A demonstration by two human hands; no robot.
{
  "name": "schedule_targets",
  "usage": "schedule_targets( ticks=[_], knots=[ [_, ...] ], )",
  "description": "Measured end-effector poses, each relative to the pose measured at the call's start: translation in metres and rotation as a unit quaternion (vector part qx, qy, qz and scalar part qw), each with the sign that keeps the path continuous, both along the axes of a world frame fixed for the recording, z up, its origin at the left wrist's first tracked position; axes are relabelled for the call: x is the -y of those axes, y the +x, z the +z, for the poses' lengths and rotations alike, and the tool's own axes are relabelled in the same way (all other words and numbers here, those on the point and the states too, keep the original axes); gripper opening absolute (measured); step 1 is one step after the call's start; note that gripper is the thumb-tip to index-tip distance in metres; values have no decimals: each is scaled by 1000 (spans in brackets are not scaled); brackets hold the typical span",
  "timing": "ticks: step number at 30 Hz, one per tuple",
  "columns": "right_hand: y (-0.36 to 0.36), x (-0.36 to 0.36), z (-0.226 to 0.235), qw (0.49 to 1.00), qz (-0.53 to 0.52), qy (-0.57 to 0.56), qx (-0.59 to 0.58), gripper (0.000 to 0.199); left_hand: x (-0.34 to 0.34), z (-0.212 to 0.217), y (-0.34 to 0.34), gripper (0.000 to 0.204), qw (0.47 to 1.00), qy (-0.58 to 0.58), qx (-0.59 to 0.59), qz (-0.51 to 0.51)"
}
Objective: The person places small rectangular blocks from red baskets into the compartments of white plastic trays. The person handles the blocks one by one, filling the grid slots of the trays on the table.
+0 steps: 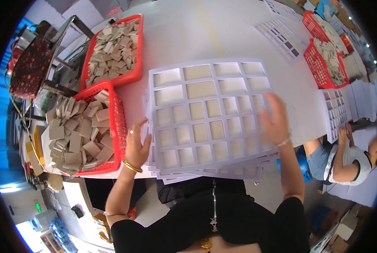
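A white grid board (188,99) with rows of rectangular windows lies in front of me, on top of a slightly fanned stack of similar boards (222,173). Cream tile pieces (200,89) show in the second column's windows; other windows look whiter or pale grey, and I cannot tell what fills each one. My left hand (137,144), with a ring and a gold bangle, is beside the board's left edge, fingers apart and nothing in it. Over the right edge hovers my right hand (276,122), blurred a little, with its fingers spread and no object visible in them.
Red plastic baskets heaped with beige tiles stand at the left, one near (120,122) and one farther back (140,50). More red baskets (312,63) and grid boards (277,36) are at the far right. A co-worker (350,162) sits at the right, hands on another board.
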State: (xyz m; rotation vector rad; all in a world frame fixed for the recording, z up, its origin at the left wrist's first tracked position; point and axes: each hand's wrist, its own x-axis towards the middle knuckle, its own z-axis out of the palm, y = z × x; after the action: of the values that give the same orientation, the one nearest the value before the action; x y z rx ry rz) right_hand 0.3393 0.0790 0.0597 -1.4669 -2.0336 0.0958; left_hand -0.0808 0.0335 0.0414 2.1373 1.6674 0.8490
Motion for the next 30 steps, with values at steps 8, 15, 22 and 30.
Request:
schedule_targets(
  ticks=[8,15,22,30],
  knots=[
    [81,43,-52,872,-250,-391,-155,39,42,-15,27,48,986,-97,134,25],
    [73,56,-58,975,-160,-80,-131,33,46,-8,38,47,977,-104,182,44],
    [111,68,-50,922,-188,-88,-328,38,47,3,49,48,938,-136,314,54],
    [391,65,-49,943,-293,-27,-156,48,7,35,162,56,874,-186,409,-184]
  ],
)
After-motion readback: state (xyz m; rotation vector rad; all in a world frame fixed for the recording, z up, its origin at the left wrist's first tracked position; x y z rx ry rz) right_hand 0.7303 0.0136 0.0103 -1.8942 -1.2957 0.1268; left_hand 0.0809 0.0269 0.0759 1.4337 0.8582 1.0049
